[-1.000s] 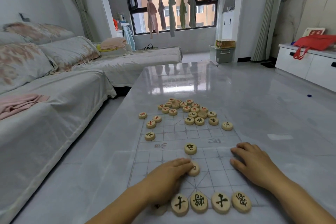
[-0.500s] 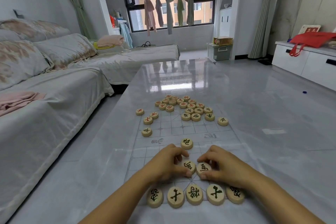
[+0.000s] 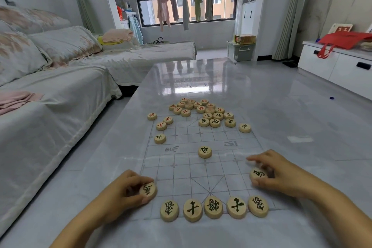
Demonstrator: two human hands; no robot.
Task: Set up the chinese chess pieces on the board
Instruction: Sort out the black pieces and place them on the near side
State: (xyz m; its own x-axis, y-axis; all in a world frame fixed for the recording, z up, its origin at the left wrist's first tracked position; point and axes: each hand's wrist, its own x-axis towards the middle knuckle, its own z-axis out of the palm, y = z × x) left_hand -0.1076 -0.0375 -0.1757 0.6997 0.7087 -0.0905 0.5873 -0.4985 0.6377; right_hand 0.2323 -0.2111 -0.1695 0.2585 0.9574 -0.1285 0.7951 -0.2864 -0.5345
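Note:
A clear chess board sheet [image 3: 187, 169] lies on the glossy table. My left hand [image 3: 122, 189] pinches a black-lettered wooden piece [image 3: 148, 190] at the board's near left edge. My right hand [image 3: 281, 175] pinches another black-lettered piece [image 3: 258, 174] at the near right edge. Several black-lettered pieces [image 3: 213, 207] stand in a row along the near edge between my hands. A lone black piece [image 3: 204, 151] sits mid-board. A heap of red and black pieces [image 3: 201, 111] covers the far end, with three loose pieces [image 3: 161, 126] at the far left and one [image 3: 244, 127] at the far right.
The grey table [image 3: 281, 119] stretches far ahead and to the right. A covered sofa [image 3: 50, 94] runs along the left. A white cabinet [image 3: 338, 66] with a red bag stands at the right. A storage box [image 3: 241, 51] sits under the window.
Both hands met at the board's near middle, each picked up a piece, then moved apart: left hand to the near left edge, right hand to the near right edge.

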